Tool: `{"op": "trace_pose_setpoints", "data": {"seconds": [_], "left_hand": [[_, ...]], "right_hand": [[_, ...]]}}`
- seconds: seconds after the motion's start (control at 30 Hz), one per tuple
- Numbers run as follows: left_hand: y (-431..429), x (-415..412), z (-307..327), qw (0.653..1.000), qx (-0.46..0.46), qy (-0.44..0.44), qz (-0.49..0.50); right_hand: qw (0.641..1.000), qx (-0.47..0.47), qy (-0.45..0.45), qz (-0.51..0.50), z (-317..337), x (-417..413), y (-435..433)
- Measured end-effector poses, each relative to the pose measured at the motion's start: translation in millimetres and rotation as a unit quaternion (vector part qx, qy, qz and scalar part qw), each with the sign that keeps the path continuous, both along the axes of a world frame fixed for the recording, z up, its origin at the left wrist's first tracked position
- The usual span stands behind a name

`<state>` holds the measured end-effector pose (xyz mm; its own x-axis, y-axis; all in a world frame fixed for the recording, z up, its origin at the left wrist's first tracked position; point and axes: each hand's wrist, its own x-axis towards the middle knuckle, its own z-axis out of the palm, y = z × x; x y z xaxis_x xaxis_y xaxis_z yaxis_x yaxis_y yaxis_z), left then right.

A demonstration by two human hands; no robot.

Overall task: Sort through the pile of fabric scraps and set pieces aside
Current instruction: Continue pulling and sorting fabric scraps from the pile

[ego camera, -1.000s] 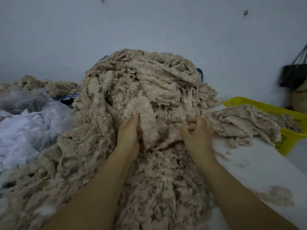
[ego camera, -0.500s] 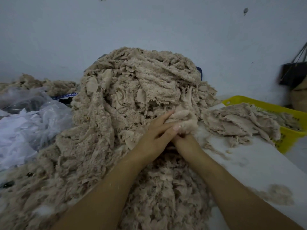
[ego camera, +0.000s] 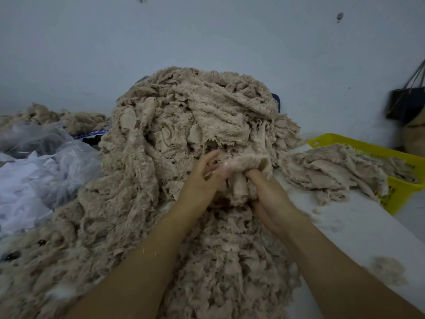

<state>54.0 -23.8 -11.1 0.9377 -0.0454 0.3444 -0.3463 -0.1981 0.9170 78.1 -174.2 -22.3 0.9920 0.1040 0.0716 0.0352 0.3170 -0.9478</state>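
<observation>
White surface (ego camera: 345, 226), beige pile (ego camera: 174, 139): hands have converged mid-frame. Right hand (ego camera: 271, 196) grips one scrap (ego camera: 248, 163), left hand (ego camera: 202, 180) straight-fingered against it; piece looks picked out.

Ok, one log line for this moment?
step: sorting | right hand: grips scrap | left hand: touches scrap | big pile: behind hands | small heap: by yellow basket

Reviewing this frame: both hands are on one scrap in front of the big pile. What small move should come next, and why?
Probably carry the fuzzy beige fabric scrap rightward onto the smaller heap of beige pieces. The right hand grips it, the left hand touches it with straight fingers, and that heap lies close by, against the yellow plastic basket.
</observation>
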Motion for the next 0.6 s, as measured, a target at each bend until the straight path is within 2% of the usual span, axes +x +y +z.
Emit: {"op": "trace_pose_setpoints", "data": {"seconds": [0.1,0.2,0.33,0.47,0.6], "left_hand": [[-4,6,-10,0.998,0.060,0.011,-0.001],[-3,6,-10,0.998,0.045,-0.017,0.052],[-3,4,-2,0.987,-0.086,0.102,0.085],[0,3,4,0.957,-0.216,0.188,0.043],[6,7,9,0.921,-0.332,0.201,0.022]], "right_hand": [[0.999,-0.035,-0.026,0.001,-5,0,3],[0.997,-0.044,-0.027,-0.058,-4,4,0],[0.982,-0.097,-0.022,-0.161,-7,12,-4],[0.976,-0.117,-0.029,-0.184,-12,16,-4],[0.989,-0.042,-0.004,-0.145,-5,15,-12]]}}
